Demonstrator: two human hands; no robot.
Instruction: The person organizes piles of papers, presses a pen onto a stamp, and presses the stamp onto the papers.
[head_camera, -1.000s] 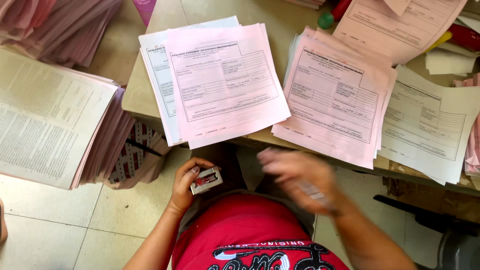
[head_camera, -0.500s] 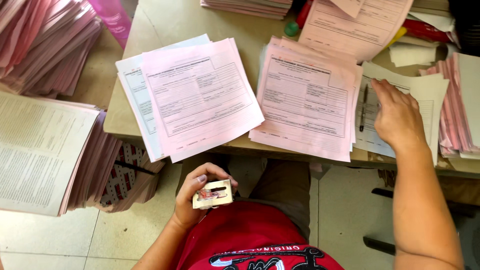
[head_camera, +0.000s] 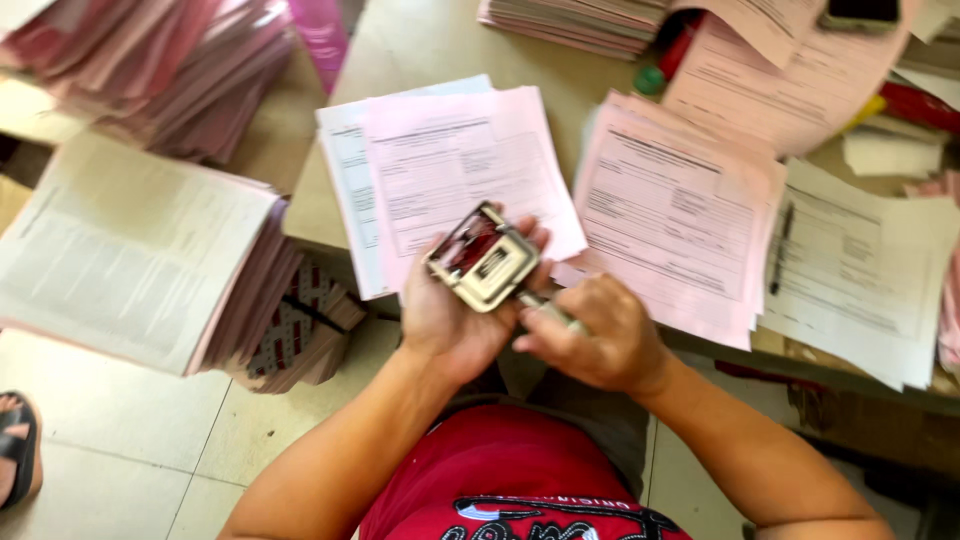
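The left hand (head_camera: 455, 320) cups a metal hand stamp (head_camera: 485, 258) just below the pink form (head_camera: 465, 170). The right hand (head_camera: 590, 335) pinches a slim pen-like tool (head_camera: 545, 308) against its underside, apparently adjusting it. Next calls for steady, fine fingertip pressure.

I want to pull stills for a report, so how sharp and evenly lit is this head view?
In the head view, light is soft and even, with no harsh glare. Motion blur smears the pink forms, the stacks at left and the pen. The left hand, the stamp it holds and the right hand are sharper, though soft. Print is unreadable.
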